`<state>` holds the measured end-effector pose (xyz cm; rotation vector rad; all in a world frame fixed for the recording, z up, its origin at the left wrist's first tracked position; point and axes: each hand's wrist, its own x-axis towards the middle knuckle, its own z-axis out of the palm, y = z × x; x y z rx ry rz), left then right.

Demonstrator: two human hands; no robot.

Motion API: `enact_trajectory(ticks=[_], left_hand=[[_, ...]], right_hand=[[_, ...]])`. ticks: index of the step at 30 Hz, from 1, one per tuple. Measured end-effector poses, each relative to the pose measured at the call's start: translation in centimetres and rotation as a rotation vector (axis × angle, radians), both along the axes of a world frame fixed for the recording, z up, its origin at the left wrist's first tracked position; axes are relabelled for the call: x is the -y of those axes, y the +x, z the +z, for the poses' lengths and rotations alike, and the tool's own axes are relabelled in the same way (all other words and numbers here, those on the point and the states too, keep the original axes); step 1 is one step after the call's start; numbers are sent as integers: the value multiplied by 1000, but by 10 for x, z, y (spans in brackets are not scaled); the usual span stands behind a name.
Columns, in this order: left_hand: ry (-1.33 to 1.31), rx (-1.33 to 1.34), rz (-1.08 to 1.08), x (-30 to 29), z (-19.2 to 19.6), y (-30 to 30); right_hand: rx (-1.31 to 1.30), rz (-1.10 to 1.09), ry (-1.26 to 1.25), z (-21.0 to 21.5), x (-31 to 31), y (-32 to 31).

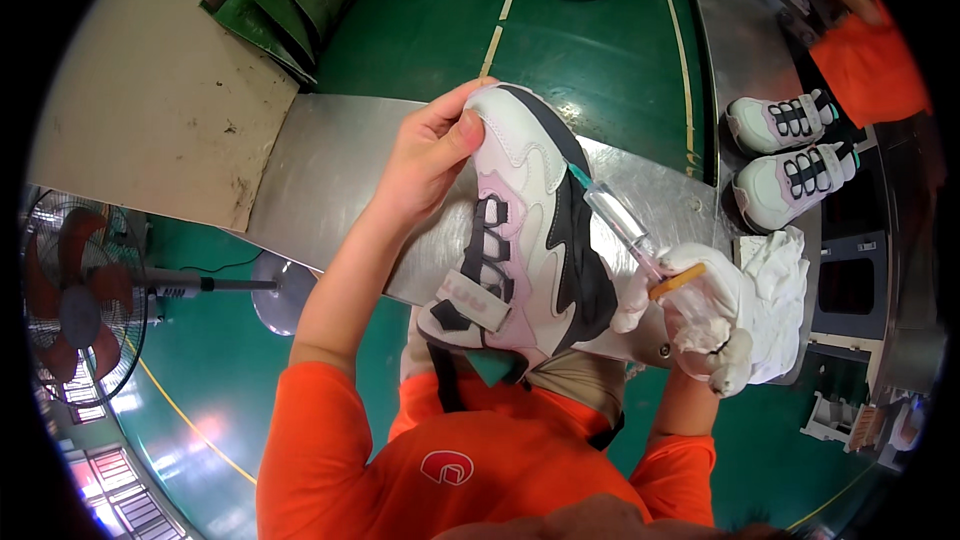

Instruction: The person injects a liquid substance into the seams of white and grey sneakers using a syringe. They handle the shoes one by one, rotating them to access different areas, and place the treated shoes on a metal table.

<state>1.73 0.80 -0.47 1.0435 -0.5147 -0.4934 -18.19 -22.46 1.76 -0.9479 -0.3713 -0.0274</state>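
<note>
Holding one sneaker (525, 230), one syringe (620, 220); two sneakers (785, 155) aside.

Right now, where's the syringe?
Head view, right of centre: the syringe is in the right hand, its tip against the side of the sneaker held by the left hand.
</note>
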Motion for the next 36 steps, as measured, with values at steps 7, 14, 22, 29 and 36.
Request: enact_trajectory(ticks=[7, 14, 22, 29, 36], left_hand=[[6, -15, 22, 0, 7, -4], [104, 184, -139, 37, 70, -45], [288, 804, 142, 96, 104, -117], [273, 1077, 263, 108, 100, -157], [62, 1178, 315, 101, 99, -164]], right_hand=[[221, 74, 125, -14, 20, 3], [209, -717, -143, 54, 16, -13], [115, -1238, -620, 141, -32, -14], [-63, -1439, -1648, 147, -21, -6], [-206, -1637, -1764, 132, 29, -10]])
